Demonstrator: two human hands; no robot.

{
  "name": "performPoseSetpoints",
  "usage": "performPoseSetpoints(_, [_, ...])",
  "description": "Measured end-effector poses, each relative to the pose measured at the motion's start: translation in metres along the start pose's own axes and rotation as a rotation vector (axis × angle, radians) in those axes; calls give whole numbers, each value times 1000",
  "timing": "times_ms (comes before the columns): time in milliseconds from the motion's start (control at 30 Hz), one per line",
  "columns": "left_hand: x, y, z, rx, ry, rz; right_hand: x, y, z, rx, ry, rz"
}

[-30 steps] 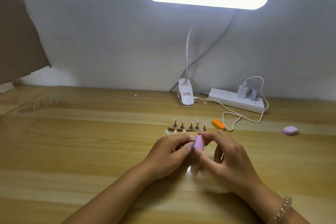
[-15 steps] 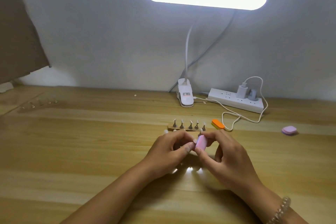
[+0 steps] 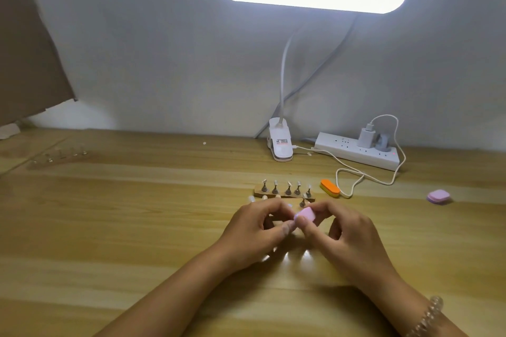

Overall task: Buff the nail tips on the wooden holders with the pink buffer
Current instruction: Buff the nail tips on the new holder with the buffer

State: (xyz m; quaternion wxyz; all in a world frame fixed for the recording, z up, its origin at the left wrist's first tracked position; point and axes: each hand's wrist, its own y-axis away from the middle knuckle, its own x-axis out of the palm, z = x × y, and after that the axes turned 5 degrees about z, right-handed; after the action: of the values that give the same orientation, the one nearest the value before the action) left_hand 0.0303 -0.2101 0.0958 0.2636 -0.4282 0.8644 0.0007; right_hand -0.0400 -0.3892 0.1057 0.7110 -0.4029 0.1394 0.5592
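Centre of frame, just below wooden holders [image 3: 284, 194]: pink buffer [image 3: 306, 215], pinched by thumb and fingertips of right hand [image 3: 347, 238]; long axis tilted, lower left to upper right; lower end beside curled left hand [image 3: 257, 230], grip impossible to tell.

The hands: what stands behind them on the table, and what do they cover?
Behind the left hand and right hand stands a wooden holder with five metal pegs. A nearer row is mostly covered; only a few nail tips show.
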Motion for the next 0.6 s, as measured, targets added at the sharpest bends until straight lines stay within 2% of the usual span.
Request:
performPoseSetpoints(67, [1,1,0,-6,-12,5,-1,-1,-3,27,30,-25])
performPoseSetpoints(200, [0,0,0,-17,-43,6,1,4,4,-62,98,44])
performPoseSetpoints(367, [1,0,-1,-16,-48,6,-2,0,0,-7,76,-6])
performPoseSetpoints(500, [0,0,-1,2,-90,21,2,6,6,-88,127,56])
performPoseSetpoints(600, [1,0,0,7,-101,18,-1,2,2,-37,96,32])
